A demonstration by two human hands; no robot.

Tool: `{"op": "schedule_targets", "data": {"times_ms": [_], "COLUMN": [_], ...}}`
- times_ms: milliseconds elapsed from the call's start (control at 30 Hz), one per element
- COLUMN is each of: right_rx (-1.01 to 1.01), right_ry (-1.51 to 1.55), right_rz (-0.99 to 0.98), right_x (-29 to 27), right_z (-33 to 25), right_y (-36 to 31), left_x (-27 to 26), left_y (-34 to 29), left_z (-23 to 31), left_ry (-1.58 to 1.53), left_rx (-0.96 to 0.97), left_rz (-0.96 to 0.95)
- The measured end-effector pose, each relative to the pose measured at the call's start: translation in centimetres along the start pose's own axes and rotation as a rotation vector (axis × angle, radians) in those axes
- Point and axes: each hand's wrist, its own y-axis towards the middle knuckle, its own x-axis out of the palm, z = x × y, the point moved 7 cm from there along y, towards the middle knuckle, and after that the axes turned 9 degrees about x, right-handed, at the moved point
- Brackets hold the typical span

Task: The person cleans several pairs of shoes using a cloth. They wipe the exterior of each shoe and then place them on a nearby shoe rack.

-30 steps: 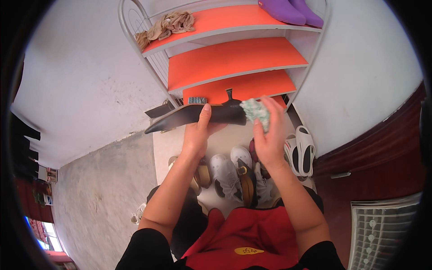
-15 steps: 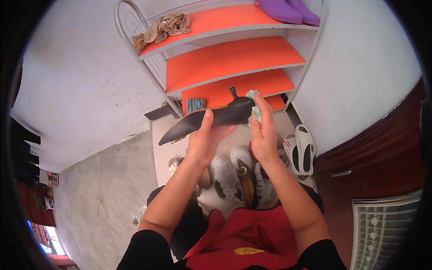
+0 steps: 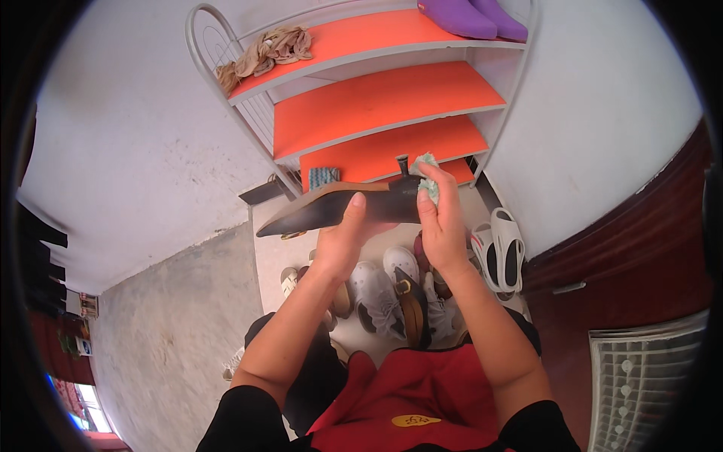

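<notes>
A black pointed high-heeled shoe [image 3: 309, 209] lies on its side in the air, toe to the left, heel tip up and brown sole partly showing. My left hand [image 3: 348, 233] grips its middle, thumb along the near side and fingers hidden behind. My right hand [image 3: 443, 218] is closed on a crumpled pale green cloth [image 3: 428, 181], pressed against the shoe's heel end. Below my hands, several shoes stand on the floor, among them white sneakers [image 3: 379, 301] and a dark shoe with a gold buckle [image 3: 413, 305].
Ahead stands a shoe rack [image 3: 384, 105] with orange shelves. It holds a beige cloth [image 3: 271, 51], purple boots [image 3: 471, 19] and a blue-grey checked cloth [image 3: 324, 177]. White slides [image 3: 506, 252] stand on the right, near a dark red wooden panel [image 3: 625, 256].
The shoe has rolled in my hands, so more of its brown sole shows and its toe sits slightly further left. My right hand still holds the cloth against the heel end.
</notes>
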Motion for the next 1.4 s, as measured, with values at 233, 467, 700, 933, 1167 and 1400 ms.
{"op": "schedule_targets", "data": {"times_ms": [233, 467, 700, 933, 1167, 1400], "right_rx": [0.66, 0.714, 0.715, 0.798, 0.84, 0.791], "right_ry": [1.106, 0.995, 0.678, 1.187, 1.515, 1.521], "right_rz": [-0.3, -0.271, -0.27, -0.183, -0.254, -0.184], "right_x": [2.1, 0.5, 0.3, 1.7, 0.7, -1.4], "right_z": [2.6, 2.6, 2.1, 0.9, 0.6, 0.3], "right_y": [-1.2, -0.6, -2.4, -3.9, -3.6, -2.1], "left_x": [0.3, -0.7, -0.4, 6.6, 12.7, 15.8], "left_y": [0.1, 1.0, 0.7, -2.5, -4.8, -2.5], "left_z": [0.2, 0.5, 0.9, 4.7, 6.1, 7.8], "left_ry": [-0.394, -0.117, 0.267, 1.171, 1.424, 1.406], "left_rx": [-0.144, -0.104, -0.006, 0.599, 1.103, 0.995], "left_rz": [-0.032, -0.058, -0.104, -0.335, -0.506, -0.512]}}
